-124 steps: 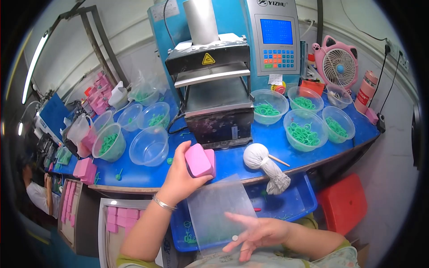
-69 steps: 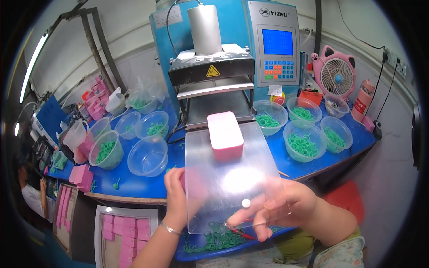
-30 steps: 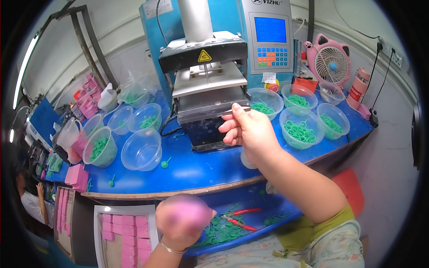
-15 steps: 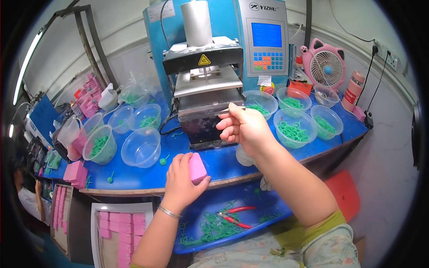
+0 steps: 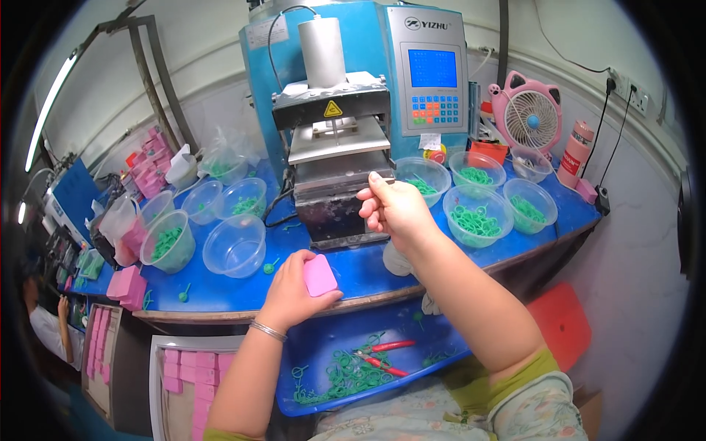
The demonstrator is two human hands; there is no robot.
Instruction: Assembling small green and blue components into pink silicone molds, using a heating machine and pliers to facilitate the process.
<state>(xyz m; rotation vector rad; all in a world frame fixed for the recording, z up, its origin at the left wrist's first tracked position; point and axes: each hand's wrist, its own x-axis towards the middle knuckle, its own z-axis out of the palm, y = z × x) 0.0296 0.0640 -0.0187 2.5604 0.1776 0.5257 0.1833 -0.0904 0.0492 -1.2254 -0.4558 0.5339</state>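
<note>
Now at a blue workbench (image 5: 220, 290) under a white wall, both hands busy.
Clear bowls (image 5: 234, 246) stand left; left hand (image 5: 294, 294) grips a pink block (image 5: 320, 275) on the bench edge; right hand (image 5: 397, 209) pinches something small before the blue press machine (image 5: 346, 140); pink fan (image 5: 526, 117) far right.

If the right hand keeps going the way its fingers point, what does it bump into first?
Probably the press machine. The right hand points left and slightly up at the machine's front, already very close; depth is hard to judge in this view.

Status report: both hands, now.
Left hand holds pink box on blue bench. Right hand pinched at press front. Nothing between them.
</note>
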